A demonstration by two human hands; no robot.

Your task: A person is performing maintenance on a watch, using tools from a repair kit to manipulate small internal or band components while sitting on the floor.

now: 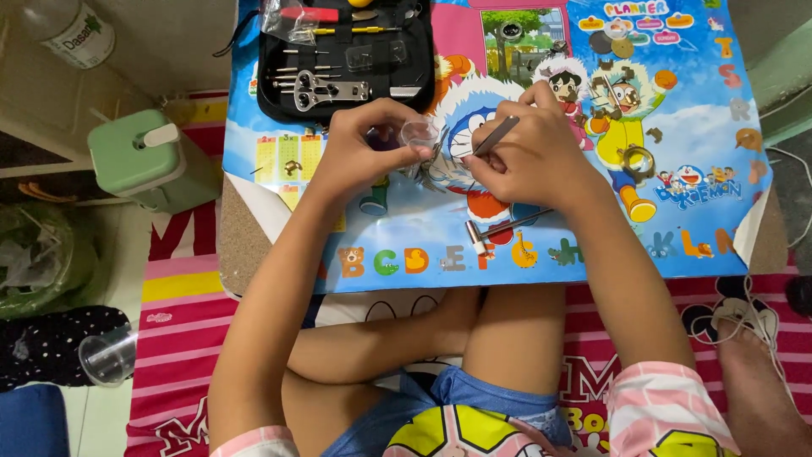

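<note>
Knees [440, 338] low; R hand [529, 156] w/ tweezers [495, 135], tips down-left toward clear cup [419, 134]

A small clear plastic cup [419, 133] is sitting between the fingertips of the left hand [365, 148], just above the colourful cartoon mat; it is transparent, round, and its opening is facing up toward the camera. What is lying inside it is too small to tell. A thin grey metal tool [496, 135], like tweezers or a fine pick, is being held in the right hand [529, 152]. It is lying tilted, its upper end rising to the right above the knuckles and its lower tip pointing down-left, near the cup but not touching it.
</note>
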